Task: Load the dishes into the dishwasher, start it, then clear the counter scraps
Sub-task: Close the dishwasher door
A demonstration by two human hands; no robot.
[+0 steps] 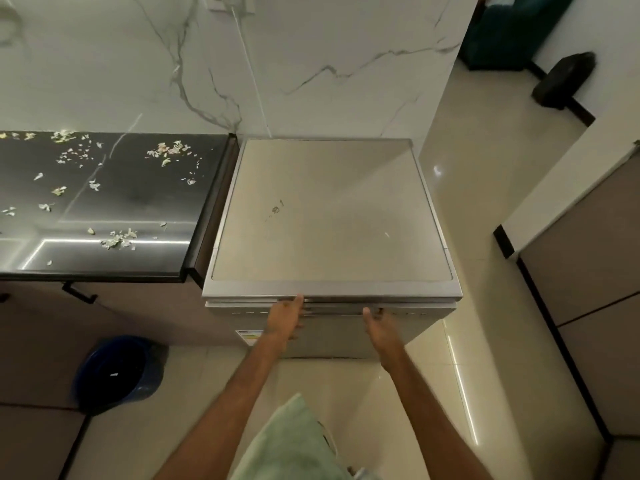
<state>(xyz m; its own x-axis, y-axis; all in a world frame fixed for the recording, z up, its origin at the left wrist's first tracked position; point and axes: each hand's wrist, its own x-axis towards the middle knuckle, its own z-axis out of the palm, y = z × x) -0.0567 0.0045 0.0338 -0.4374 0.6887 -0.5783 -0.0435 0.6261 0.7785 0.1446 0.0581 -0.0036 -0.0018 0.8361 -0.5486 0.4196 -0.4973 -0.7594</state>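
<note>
A silver freestanding dishwasher [329, 209] stands against the marble wall, seen from above, with its door shut. My left hand [285, 318] lies flat against the top of the door front, fingertips at the control strip under the lid's front edge. My right hand [379, 323] is beside it at the same strip, fingers spread and holding nothing. Pale vegetable scraps [119, 239] lie scattered over the dark glossy counter [145, 202] to the left of the machine. No dishes are in view.
A blue bin [117, 370] sits on the floor below the counter, left of my arms. Cabinet fronts with a black handle [78, 294] run under the counter. A cabinet [588, 271] stands at the right across a tiled floor. A green cloth [294, 441] hangs at my front.
</note>
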